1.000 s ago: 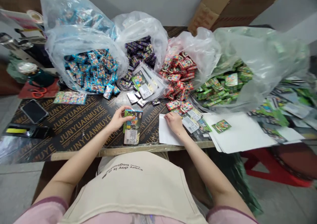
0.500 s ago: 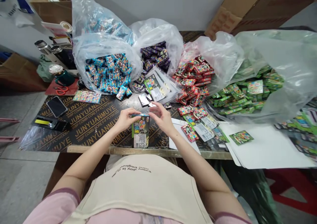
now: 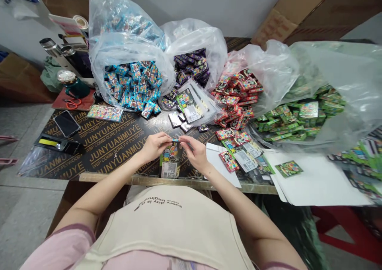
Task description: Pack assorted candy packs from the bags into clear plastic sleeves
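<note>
My left hand (image 3: 155, 146) is closed, with thumb and forefinger pinching one end of a small blue packet (image 3: 176, 140). At its other end my right hand (image 3: 193, 150) pinches it the same way. Just below the fingertips, a printed clear pouch (image 3: 170, 167) with a white label lies on the table near the front edge. The fingers partly cover its top, so I cannot tell whether the packet is inside its mouth. Several loose dark packets (image 3: 174, 119) and a stack of printed pouches (image 3: 191, 104) lie beyond my hands.
Large plastic bags at the back hold blue packets (image 3: 134, 83), purple packets (image 3: 192, 65), red packets (image 3: 238, 92) and green packets (image 3: 289, 118). White sheets (image 3: 313, 182) lie at right. A phone (image 3: 67, 124), a black tape dispenser (image 3: 58, 143) and a green mug (image 3: 76, 87) are at left.
Both hands have shifted slightly, and the right fingers have closed in on the blue packet. The whole view has tilted a little.
</note>
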`<action>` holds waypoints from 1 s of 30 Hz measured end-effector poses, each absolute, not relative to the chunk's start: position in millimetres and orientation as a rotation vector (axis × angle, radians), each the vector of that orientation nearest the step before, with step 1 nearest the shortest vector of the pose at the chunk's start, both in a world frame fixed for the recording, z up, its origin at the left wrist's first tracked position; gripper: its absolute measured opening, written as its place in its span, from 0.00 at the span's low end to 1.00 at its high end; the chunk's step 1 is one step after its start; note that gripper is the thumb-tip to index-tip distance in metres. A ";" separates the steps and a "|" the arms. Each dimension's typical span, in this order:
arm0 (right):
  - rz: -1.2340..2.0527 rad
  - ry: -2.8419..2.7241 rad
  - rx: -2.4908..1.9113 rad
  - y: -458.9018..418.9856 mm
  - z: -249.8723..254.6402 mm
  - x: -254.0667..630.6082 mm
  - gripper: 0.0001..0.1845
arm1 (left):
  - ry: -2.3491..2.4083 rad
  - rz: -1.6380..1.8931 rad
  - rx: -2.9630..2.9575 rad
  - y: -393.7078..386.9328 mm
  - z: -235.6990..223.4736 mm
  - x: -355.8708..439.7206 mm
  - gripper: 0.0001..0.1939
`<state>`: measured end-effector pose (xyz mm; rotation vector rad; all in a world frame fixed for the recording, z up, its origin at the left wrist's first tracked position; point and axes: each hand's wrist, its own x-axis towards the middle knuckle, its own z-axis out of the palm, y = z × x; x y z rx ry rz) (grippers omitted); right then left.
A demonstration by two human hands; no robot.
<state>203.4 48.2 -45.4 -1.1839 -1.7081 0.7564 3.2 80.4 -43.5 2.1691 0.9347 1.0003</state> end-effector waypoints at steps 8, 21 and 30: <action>1.132 -1.808 -1.229 98.8 -11.3 213.4 0.09 | 1.005 1.001 1.882 80.9 -43.8 6.0 0.02; 1.585 -1.912 -1.177 115.9 -15.0 193.9 0.10 | 1.188 1.059 1.756 74.6 -42.3 13.1 0.08; 1.712 -1.208 -1.277 99.7 -35.4 185.6 0.19 | 1.251 1.097 1.499 60.9 -58.5 21.2 0.14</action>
